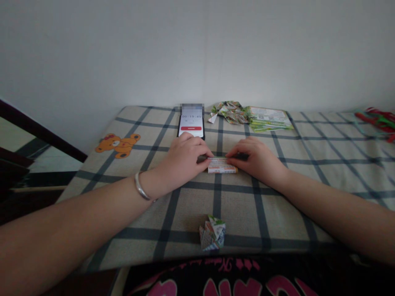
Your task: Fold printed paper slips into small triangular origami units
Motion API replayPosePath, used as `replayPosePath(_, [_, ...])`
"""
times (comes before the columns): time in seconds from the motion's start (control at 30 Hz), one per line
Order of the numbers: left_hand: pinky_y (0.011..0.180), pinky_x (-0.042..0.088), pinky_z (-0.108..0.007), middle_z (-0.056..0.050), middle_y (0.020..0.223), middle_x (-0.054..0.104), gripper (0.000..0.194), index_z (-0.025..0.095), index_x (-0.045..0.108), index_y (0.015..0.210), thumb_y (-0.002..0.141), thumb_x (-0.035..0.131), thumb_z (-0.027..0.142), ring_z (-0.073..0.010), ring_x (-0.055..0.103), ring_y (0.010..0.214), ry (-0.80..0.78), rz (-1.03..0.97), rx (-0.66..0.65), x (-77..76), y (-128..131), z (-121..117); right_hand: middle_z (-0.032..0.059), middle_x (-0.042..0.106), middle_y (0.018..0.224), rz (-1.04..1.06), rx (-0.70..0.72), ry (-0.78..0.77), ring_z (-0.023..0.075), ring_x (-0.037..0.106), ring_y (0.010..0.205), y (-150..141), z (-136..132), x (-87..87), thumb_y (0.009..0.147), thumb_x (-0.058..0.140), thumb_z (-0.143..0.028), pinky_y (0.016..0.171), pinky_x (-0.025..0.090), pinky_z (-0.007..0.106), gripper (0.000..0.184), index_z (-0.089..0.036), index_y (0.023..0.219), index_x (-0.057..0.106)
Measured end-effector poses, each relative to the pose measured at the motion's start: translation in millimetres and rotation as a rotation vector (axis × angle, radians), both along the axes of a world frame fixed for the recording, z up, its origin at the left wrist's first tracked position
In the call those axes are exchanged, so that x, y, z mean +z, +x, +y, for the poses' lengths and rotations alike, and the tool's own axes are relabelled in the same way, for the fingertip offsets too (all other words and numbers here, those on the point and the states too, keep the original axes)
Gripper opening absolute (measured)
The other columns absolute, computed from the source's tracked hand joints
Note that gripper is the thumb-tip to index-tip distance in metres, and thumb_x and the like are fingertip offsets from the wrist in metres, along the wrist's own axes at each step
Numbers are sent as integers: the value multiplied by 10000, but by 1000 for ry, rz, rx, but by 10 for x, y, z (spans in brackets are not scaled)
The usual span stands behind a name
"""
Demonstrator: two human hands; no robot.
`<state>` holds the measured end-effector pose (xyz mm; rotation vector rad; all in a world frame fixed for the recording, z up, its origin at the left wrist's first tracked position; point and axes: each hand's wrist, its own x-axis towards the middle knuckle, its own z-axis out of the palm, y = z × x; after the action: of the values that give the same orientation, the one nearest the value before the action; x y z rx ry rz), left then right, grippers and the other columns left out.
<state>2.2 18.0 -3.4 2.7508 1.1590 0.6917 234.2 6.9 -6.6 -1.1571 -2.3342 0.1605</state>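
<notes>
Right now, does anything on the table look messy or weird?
The red and green bundle at the far right looks tangled, and the tablecloth near it looks wrinkled, with wavy stripes. I see no spill.

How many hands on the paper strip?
2. The left hand is at the left end of the paper strip's far edge, with a bracelet on that wrist; the right hand is at the right end.

I pinch the folded paper strip [222,165] at its far edge, my left hand [189,156] at nine o'clock, my right hand [254,158] at three; the folded paper piece [212,233] lies at six o'clock, the phone [191,123] at eleven.
</notes>
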Motion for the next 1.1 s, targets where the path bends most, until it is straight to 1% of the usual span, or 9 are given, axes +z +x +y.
replayPosePath(0.07, [908, 414, -396, -30, 954, 667, 102, 224, 728, 887, 827, 677, 287, -220, 531, 968, -10, 4, 19, -5, -2, 2, 11, 709, 810, -11, 3, -20, 172, 612, 792, 14, 14, -6, 804, 722, -247, 765, 450, 319, 46, -203, 817, 716])
replayPosePath(0.17, [935, 408, -411, -39, 1032, 643, 187, 221, 698, 987, 807, 693, 271, -233, 518, 1029, 0, -9, 55, -23, 1, 6, 26, 707, 857, -12, 11, -46, 183, 619, 842, 33, 30, -13, 820, 704, -269, 800, 457, 333, 71, -209, 851, 727])
replayPosePath(0.23, [944, 406, -409, -40, 1061, 632, 206, 212, 678, 1012, 810, 690, 248, -232, 507, 1046, 18, -22, 34, -36, 5, 14, 30, 708, 867, -3, 3, -53, 189, 622, 860, 38, 35, -19, 826, 696, -276, 819, 460, 344, 80, -214, 863, 731])
replayPosePath(0.37, [920, 411, -383, -19, 950, 645, 75, 210, 690, 903, 862, 629, 194, -210, 500, 988, 51, 16, -129, -44, 11, 33, 30, 714, 882, 10, 5, -53, 193, 626, 868, 32, 36, -24, 824, 698, -287, 831, 459, 356, 89, -221, 877, 725])
replayPosePath(0.57, [907, 446, -350, -67, 987, 626, 184, 163, 686, 889, 924, 507, 141, -203, 506, 1001, 101, 87, -275, -21, -15, 26, 24, 706, 881, -20, 65, -56, 178, 616, 866, 9, 14, 4, 851, 665, -231, 831, 438, 337, 72, -227, 879, 731])
replayPosePath(0.7, [915, 466, -351, -79, 1003, 639, 237, 140, 668, 977, 948, 432, 132, -199, 544, 995, 104, 199, -372, 18, -68, 7, 17, 698, 881, -8, 62, -51, 171, 609, 855, 15, 13, 0, 853, 668, -241, 826, 433, 328, 78, -241, 878, 742])
replayPosePath(0.83, [907, 483, -347, -83, 1002, 665, 299, 137, 666, 1054, 891, 426, 67, -204, 585, 981, 72, 287, -415, 135, -103, -41, 19, 699, 877, -9, 73, -50, 165, 612, 851, 25, 20, -12, 855, 670, -243, 818, 434, 322, 83, -230, 884, 746])
replayPosePath(0.93, [903, 492, -347, -75, 1054, 678, 377, 150, 660, 1099, 809, 451, 31, -207, 606, 987, 21, 342, -370, 223, -122, -83, 20, 698, 880, -15, 71, -47, 166, 611, 856, 25, 18, -12, 853, 676, -246, 819, 433, 324, 85, -230, 892, 749])
replayPosePath(1.1, [962, 484, -343, -74, 1183, 661, 463, 164, 645, 1175, 785, 438, 25, -206, 599, 1080, 5, 340, -397, 250, -156, -115, 20, 693, 875, -2, 62, -40, 167, 608, 846, 26, 17, -24, 843, 689, -242, 810, 437, 323, 73, -235, 883, 750])
